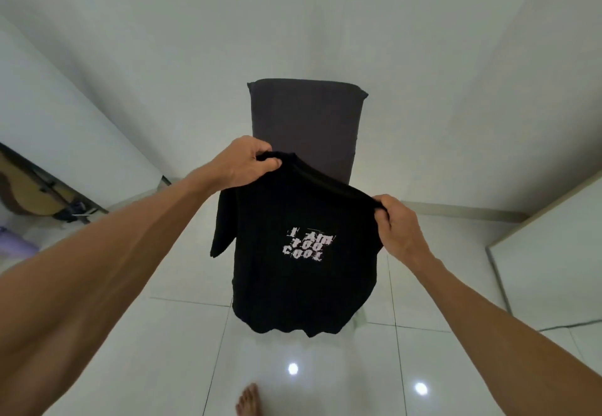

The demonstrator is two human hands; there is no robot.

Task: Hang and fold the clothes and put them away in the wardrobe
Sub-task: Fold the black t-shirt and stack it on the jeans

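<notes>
Both forearms reach forward from the bottom corners, spread apart. Left hand (247, 161), raised higher, pinches one shoulder of a black T-shirt (303, 272); right hand (399, 226), lower, grips the other. It hangs slanted in the air, print visible, above the white tiled floor (163, 350), before a dark cloth-covered chair (306, 122).

The floor (182, 344) is glossy white tile with thin grout lines, filling the lower half of the frame; two bright light reflections sit at lower centre and lower right; a bare foot (249, 400) stands on it at the bottom edge; a purple roll (14, 244) lies at far left.
</notes>
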